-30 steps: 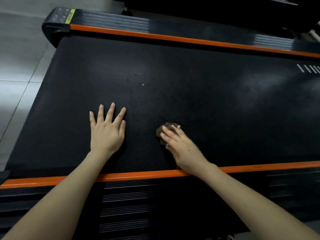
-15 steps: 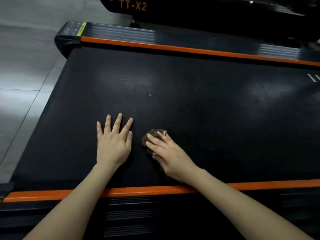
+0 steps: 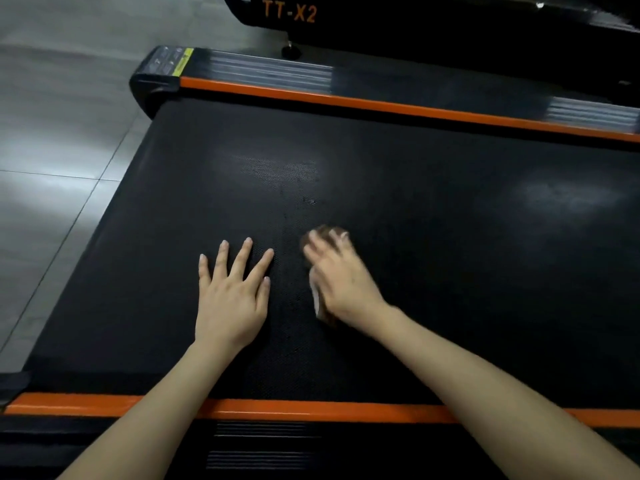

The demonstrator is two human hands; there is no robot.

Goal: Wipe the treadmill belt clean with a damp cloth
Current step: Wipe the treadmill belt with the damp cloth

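The black treadmill belt (image 3: 450, 237) fills most of the view, with an orange strip along its near and far sides. My left hand (image 3: 232, 299) lies flat on the belt, fingers spread. Just to its right, my right hand (image 3: 343, 278) presses a small brown cloth (image 3: 325, 232) onto the belt with extended fingers. The hand is motion-blurred. Most of the cloth is hidden under it; a pale edge of the cloth shows by the palm. A small light speck (image 3: 311, 201) sits on the belt just beyond the cloth.
The near orange rail (image 3: 311, 410) runs under my forearms, the far rail (image 3: 381, 105) beyond the belt. Grey floor tiles (image 3: 52, 150) lie to the left. Another black machine marked TT-X2 (image 3: 289, 10) stands behind.
My right hand slid the cloth left toward my left hand, then a little forward and back to the right. The left hand stayed flat. The view tilted up.
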